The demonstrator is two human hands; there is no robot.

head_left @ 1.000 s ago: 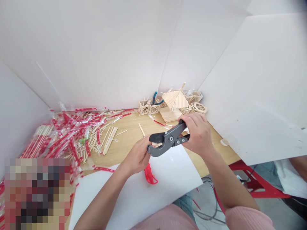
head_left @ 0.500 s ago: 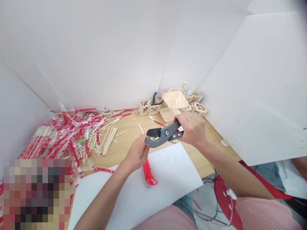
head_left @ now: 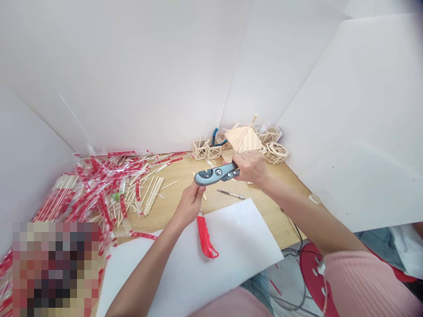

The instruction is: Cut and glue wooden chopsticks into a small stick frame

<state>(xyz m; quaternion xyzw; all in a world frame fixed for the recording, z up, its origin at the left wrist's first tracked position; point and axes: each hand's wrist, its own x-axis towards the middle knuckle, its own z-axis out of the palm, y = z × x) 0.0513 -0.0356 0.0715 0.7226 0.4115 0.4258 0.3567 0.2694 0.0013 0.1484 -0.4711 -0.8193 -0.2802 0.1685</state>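
The right hand (head_left: 251,166) is clenched around the handles of the grey pipe cutter (head_left: 218,172), held up over the wooden table (head_left: 274,213); the left hand (head_left: 191,204) has its thumb right by the head (what those fingers pinch, if anything, I cannot tell), so steady squeezing, thumb clear of the blade, should suit best

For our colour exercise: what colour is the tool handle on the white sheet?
The tool handle is red, clearest in the head view.
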